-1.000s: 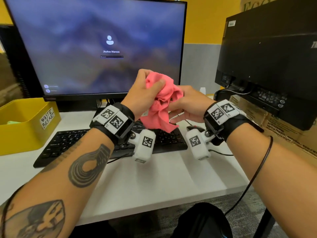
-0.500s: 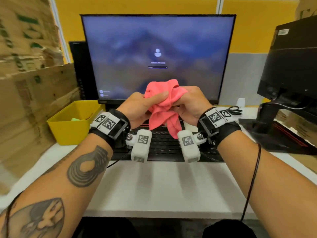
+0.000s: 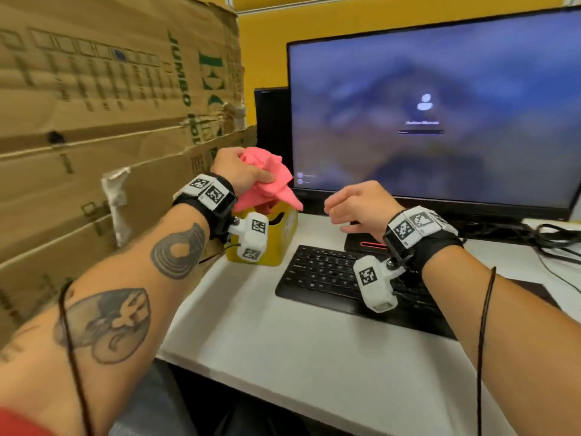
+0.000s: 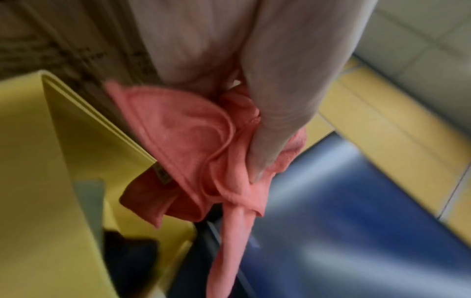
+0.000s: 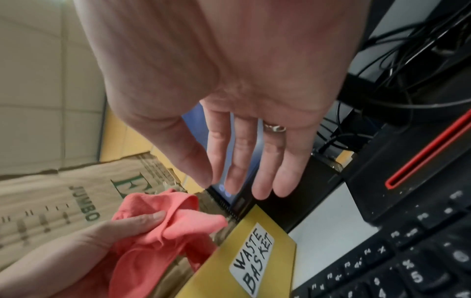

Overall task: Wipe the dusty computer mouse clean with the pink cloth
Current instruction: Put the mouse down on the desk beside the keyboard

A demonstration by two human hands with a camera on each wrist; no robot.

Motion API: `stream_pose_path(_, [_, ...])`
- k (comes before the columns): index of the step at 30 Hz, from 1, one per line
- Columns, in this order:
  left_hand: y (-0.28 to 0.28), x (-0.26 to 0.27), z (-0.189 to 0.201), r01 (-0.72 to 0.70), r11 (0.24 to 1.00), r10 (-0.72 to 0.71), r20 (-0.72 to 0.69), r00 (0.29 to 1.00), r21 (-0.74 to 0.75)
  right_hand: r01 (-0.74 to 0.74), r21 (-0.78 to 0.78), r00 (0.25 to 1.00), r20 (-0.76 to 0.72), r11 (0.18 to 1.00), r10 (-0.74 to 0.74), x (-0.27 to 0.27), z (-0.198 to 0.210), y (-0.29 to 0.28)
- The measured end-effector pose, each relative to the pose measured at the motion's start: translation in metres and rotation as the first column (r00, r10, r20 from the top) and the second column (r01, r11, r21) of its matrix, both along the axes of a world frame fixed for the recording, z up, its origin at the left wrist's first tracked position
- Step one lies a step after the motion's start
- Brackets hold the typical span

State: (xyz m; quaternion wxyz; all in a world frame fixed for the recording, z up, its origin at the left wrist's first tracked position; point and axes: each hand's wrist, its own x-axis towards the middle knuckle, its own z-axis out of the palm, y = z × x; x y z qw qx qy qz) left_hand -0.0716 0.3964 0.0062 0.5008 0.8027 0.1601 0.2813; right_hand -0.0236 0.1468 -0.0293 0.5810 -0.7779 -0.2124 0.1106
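flattened jumbo cardboard (image 3: 110,89) along the left edge of the white table (image 3: 283,357). left hand (image 3: 235,173), fingers clamped on the bunched pink cloth (image 3: 267,180), raised above the yellow waste basket (image 3: 283,240). right hand (image 3: 361,206), fingers apart and loose, gripping nothing, over the black keyboard (image 3: 330,278). lit monitor (image 3: 440,114) behind. computer mouse out of sight.

The right hand (image 3: 361,206) has let go of the pink cloth (image 3: 267,180), which the left hand (image 3: 237,173) alone now holds bunched, carried leftward above the yellow waste basket (image 3: 284,237).
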Motion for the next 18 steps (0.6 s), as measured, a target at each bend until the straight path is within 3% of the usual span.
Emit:
stream_pose_path(2, [0.006, 0.008, 0.0, -0.132, 0.976, 0.159, -0.149, 0.976, 0.175, -0.008, -0.084, 1.0, 0.013, 0.996, 0.009, 0.007, -0.002, 0.011])
stream_pose_path(6, [0.007, 0.037, -0.005, -0.146, 0.917, 0.287, -0.36, 0.888, 0.37, 0.014, -0.19, 0.996, 0.085, 0.982, 0.002, 0.022, -0.007, 0.015])
stream_pose_path(11, [0.005, 0.066, -0.019, 0.014, 0.863, 0.308, -0.548, 0.778, 0.505, 0.029, -0.201, 0.994, 0.109, 0.979, -0.007, 0.038, -0.013, -0.003])
stream_pose_path(15, [-0.008, 0.062, -0.022, 0.176, 0.78, 0.328, -0.632, 0.703, 0.6, 0.026, -0.202, 0.994, 0.112, 0.979, -0.003, 0.047, -0.016, -0.018])
stream_pose_path(18, [-0.011, 0.059, -0.027, 0.211, 0.727, 0.369, -0.631, 0.682, 0.653, 0.019, -0.224, 0.994, 0.108, 0.975, 0.005, 0.051, -0.018, -0.024])
